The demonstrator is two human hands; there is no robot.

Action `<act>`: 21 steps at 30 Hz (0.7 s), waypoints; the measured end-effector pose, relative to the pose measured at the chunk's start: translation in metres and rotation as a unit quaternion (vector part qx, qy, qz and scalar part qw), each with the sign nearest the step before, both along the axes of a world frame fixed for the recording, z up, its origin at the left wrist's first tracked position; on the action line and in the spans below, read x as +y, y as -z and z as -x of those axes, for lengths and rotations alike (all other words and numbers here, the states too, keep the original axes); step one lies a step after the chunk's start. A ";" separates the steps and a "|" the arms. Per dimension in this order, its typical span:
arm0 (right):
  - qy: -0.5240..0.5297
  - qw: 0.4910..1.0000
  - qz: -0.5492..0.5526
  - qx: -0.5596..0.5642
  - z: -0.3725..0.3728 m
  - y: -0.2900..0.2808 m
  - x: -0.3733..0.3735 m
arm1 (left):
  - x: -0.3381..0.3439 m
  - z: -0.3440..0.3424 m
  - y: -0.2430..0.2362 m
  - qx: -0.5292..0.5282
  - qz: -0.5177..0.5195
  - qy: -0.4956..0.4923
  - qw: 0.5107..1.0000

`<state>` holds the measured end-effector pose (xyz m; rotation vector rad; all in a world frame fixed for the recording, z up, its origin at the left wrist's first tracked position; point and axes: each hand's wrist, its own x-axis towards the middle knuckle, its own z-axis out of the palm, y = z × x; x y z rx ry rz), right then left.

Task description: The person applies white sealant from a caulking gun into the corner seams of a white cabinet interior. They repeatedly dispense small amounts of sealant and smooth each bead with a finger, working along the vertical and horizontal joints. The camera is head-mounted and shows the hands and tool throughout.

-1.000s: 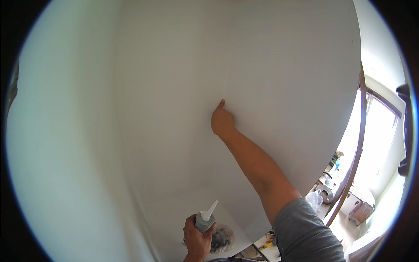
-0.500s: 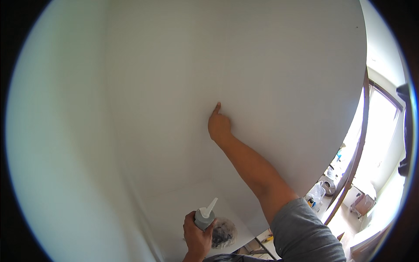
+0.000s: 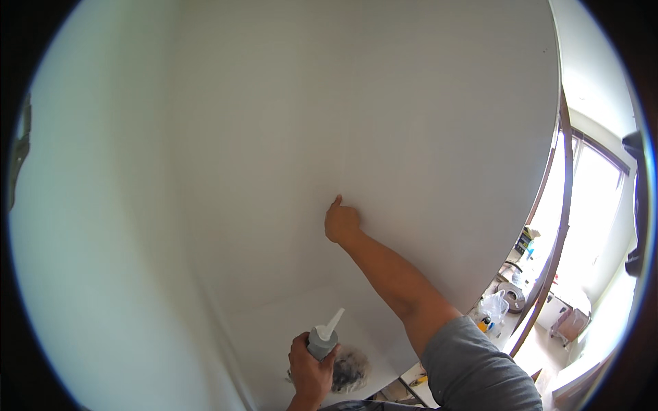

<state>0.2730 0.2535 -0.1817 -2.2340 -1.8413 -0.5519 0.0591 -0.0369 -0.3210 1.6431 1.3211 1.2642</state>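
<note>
My left hand (image 3: 312, 373), low in the view, is wrapped around a grey sealant tube (image 3: 321, 344) with a slanted white nozzle pointing up and right. My right hand (image 3: 342, 222) reaches up to a large pale panel (image 3: 425, 137). One finger is stretched upward with its tip against the surface along a faint vertical line, while the other fingers are curled in. Nothing shows in that hand. Beside the left hand is a round, dark, crumpled plastic-like thing (image 3: 351, 370).
A pale wall (image 3: 89, 205) meets the panel on the left. Past the panel's right edge are a brown curved strip (image 3: 563, 205), a bright window (image 3: 593, 198), a grey roll (image 3: 512, 296) and a clear plastic bag (image 3: 495, 305). A dark object (image 3: 22, 154) shows at the far left.
My right hand has slid down the panel with its finger still on the surface. The left hand with the sealant tube has hardly moved. The view has shifted slightly.
</note>
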 end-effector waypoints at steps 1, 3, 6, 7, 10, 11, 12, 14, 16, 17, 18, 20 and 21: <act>-0.026 0.999 0.013 -0.044 0.002 -0.018 -0.001 | 0.001 0.000 -0.001 0.005 -0.011 -0.005 1.000; -0.040 0.998 -0.014 -0.053 0.007 -0.065 -0.004 | 0.001 0.000 -0.002 0.006 -0.019 -0.008 1.000; -0.011 0.986 -0.160 -0.045 0.006 -0.147 -0.007 | 0.003 -0.001 0.000 -0.018 -0.016 -0.006 1.000; 0.002 0.984 -0.172 -0.041 0.002 -0.172 -0.009 | 0.003 -0.002 0.002 -0.035 -0.011 -0.001 0.999; 0.037 0.977 -0.199 -0.063 -0.010 -0.229 -0.007 | 0.005 -0.005 0.006 -0.030 -0.035 -0.016 0.999; 0.041 0.977 -0.196 -0.071 -0.014 -0.240 -0.005 | 0.005 -0.006 0.007 -0.022 -0.033 -0.023 0.999; 0.042 0.977 -0.194 -0.081 -0.017 -0.246 -0.002 | 0.005 -0.007 0.008 -0.019 -0.034 -0.029 0.999; 0.052 0.977 -0.189 -0.085 -0.018 -0.248 0.005 | 0.005 -0.009 0.010 -0.011 -0.031 -0.040 0.999; 0.072 0.981 -0.168 -0.063 -0.015 -0.243 0.013 | 0.005 -0.009 0.009 0.007 -0.024 -0.048 0.999; 0.069 0.982 -0.168 -0.052 -0.015 -0.241 0.016 | 0.005 -0.008 0.009 -0.002 -0.034 -0.046 0.998; 0.068 0.985 -0.157 -0.036 -0.015 -0.236 0.017 | 0.006 -0.007 0.009 -0.006 -0.044 -0.044 0.998; 0.053 0.987 -0.147 -0.027 -0.018 -0.222 0.015 | 0.006 -0.006 0.008 -0.020 -0.042 -0.041 0.998; 0.037 0.988 -0.147 -0.034 -0.019 -0.212 0.012 | 0.005 -0.006 0.007 -0.029 -0.030 -0.041 0.998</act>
